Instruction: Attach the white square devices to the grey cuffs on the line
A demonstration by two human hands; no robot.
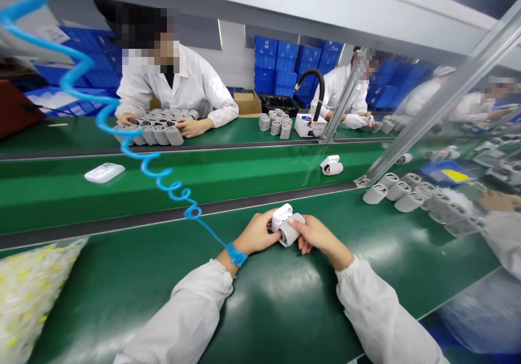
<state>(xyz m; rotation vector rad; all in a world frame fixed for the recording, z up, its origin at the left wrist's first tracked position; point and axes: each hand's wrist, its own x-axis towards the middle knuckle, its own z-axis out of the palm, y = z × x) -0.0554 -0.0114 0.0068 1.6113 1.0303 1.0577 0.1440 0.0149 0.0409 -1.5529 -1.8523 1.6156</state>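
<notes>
Low on the green bench, my left hand and my right hand meet around a small white plastic unit. It sits on top of a grey fabric cuff, rolled into a short tube. My left fingers press the unit's near side, and my right fingers wrap the cuff and the unit's edge. Both hands hold the pair just above the bench. A blue wrist strap circles my left wrist, and its coiled blue cord rises to the upper left.
A dark-edged green conveyor runs ahead, carrying a white unit and a cuffed unit. Several grey cuffs stand at right behind a glass panel. A yellow-dotted plastic bag lies lower left. Co-workers sit beyond.
</notes>
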